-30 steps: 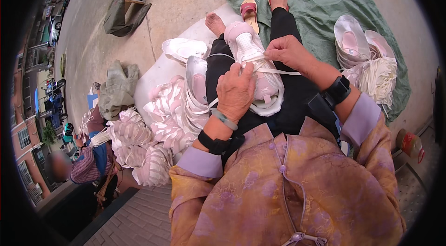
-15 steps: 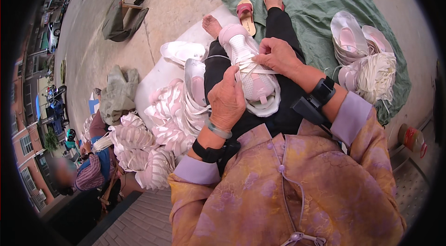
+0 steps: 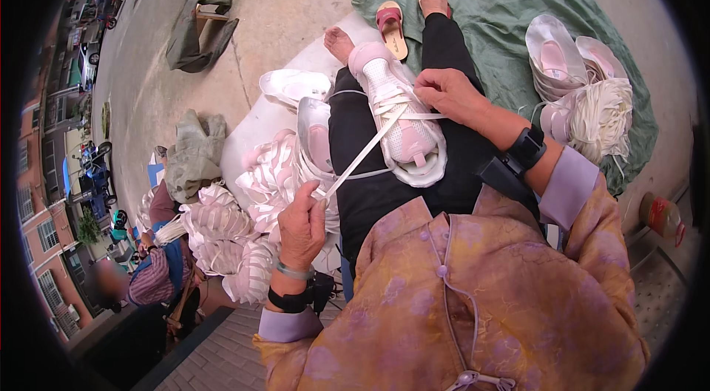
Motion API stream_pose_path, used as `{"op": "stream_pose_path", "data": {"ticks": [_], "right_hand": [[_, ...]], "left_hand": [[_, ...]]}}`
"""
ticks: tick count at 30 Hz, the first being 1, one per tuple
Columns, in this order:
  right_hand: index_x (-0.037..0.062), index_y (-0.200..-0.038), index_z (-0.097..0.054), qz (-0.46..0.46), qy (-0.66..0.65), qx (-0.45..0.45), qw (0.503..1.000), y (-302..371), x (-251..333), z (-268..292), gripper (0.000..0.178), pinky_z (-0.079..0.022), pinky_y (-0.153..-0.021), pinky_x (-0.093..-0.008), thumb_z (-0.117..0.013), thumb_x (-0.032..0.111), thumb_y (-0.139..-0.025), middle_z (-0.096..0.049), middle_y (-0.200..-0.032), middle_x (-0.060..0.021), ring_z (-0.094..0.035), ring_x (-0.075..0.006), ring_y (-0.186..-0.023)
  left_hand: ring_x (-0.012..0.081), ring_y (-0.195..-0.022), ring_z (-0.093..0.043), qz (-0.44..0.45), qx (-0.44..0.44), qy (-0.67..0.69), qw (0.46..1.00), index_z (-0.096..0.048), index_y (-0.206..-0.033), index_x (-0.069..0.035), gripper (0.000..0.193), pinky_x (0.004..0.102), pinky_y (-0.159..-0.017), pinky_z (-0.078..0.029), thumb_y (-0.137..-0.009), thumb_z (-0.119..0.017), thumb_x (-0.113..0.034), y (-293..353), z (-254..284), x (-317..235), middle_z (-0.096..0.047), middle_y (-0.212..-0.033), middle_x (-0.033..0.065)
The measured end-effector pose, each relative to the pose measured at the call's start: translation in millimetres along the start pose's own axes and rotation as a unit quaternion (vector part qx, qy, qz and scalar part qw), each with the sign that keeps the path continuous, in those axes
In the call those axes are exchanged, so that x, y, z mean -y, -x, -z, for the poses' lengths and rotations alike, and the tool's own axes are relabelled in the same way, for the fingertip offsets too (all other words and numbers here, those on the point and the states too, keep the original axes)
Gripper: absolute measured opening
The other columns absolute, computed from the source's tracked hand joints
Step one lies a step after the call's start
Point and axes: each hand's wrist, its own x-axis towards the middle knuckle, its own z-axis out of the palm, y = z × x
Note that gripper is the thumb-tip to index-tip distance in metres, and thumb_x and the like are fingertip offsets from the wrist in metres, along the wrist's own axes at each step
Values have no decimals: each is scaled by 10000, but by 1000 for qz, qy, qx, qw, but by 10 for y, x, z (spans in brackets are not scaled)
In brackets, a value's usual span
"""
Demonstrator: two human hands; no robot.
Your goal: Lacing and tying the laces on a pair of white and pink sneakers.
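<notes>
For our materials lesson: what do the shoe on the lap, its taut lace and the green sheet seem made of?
Shoe: probably matte mesh fabric, judging by tiny holes. Lace: likely dull woven textile, ribbon-flat. Green sheet: perhaps coated tarpaulin, faintly shiny, creased.

Soft daylight, faint shadows, black fisheye rim

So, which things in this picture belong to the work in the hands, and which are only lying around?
In the work:
White lace, pinched by left hand
Pink-and-white shoe on the lap, right hand at its edge
Probably also: similar shoes piled at left

Apparently lying about:
Red sandal
Bottle at far right
Grey-green cloth at left
</notes>
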Motion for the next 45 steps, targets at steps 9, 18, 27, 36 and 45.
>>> {"op": "stream_pose_path", "data": {"ticks": [9,18,27,36,45], "right_hand": [[90,-800,-573,270,304,-68,911,410,128,300,44,-450,-568,-410,-582,133,-792,-552,-699,-86,-576,-291,-689],[30,-855,-591,187,155,-35,970,367,-23,312,77,-440,-597,-310,-559,92,-822,-557,-730,-99,-556,-244,-643],[71,-859,-625,270,248,36,930,112,558,-55,275,-394,-736,-372,-598,233,-637,-535,-855,-91,-510,-265,-858],[73,-715,-556,359,459,-9,812,172,517,-264,126,-314,-712,-399,-613,146,-630,-499,-771,-90,-477,-250,-789],[38,-814,-498,183,210,70,958,-5,579,-399,126,-392,-620,-387,-528,92,-704,-544,-634,-124,-569,-274,-612]], "left_hand": [[275,-541,-531,-166,21,-177,970,-575,-1001,-78,298,378,-477,-397,-725,-686,-101,-270,53,-331,-519,-643,82],[266,-508,-498,-185,37,-157,969,-587,-844,-84,111,372,-455,-376,-760,-652,-116,-294,155,-556,-472,-595,72],[338,-583,-553,-187,290,125,930,-548,-718,-49,182,420,-503,-412,-783,-613,-205,-478,190,-1240,-534,-611,137],[387,-602,-539,-277,240,79,927,-511,-684,-18,141,449,-512,-402,-639,-573,-137,-404,-210,-1331,-524,-580,174],[342,-586,-578,-268,245,1,932,-538,-839,-37,144,431,-460,-402,-731,-557,-130,-288,103,-1243,-584,-678,141]]}}
